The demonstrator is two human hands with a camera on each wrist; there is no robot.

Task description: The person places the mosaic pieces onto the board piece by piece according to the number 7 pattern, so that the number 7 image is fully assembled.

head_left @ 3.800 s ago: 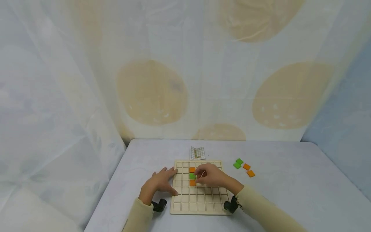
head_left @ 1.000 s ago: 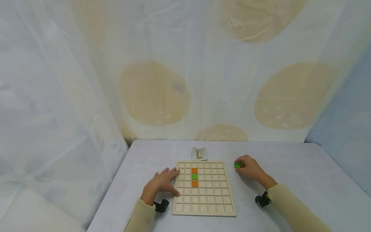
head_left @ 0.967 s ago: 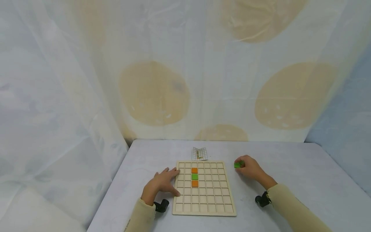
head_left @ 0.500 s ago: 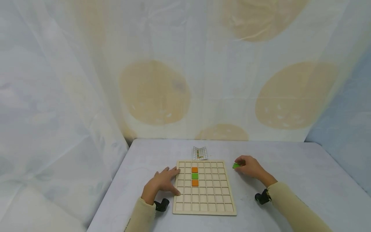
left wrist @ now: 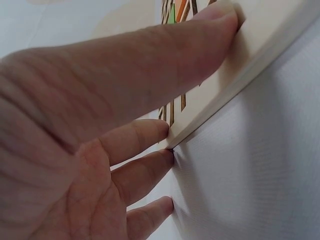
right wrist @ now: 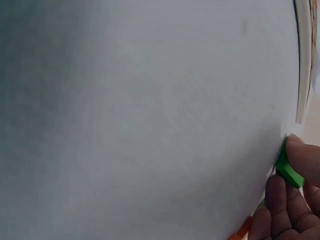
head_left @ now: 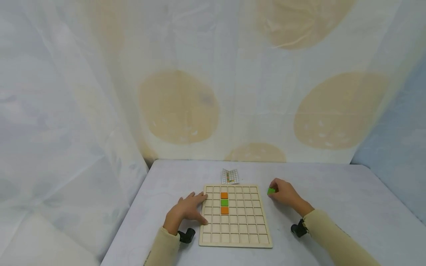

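Observation:
A wooden grid board [head_left: 235, 241] lies on the table with an orange tile [head_left: 224, 195], a green tile [head_left: 224, 202] and another orange tile [head_left: 224, 210] in one column. My left hand [head_left: 187, 211] rests flat against the board's left edge [left wrist: 240, 75], fingers straight. My right hand [head_left: 284, 193] is to the right of the board and pinches a green tile [head_left: 271, 190] [right wrist: 287, 169] just above the table. Under that hand the edge of an orange tile [right wrist: 241, 229] shows.
A small printed grid card [head_left: 230, 176] lies beyond the board's far edge. The table [head_left: 349, 207] has a pale grey cloth. Draped white sheeting with tan circles [head_left: 179, 107] closes the back and sides. The board's edge [right wrist: 305, 60] shows in the right wrist view.
My right hand left the board, went right to the loose tiles and picked up a green one; in the last half second it has shifted slightly toward the board. The left hand has stayed put.

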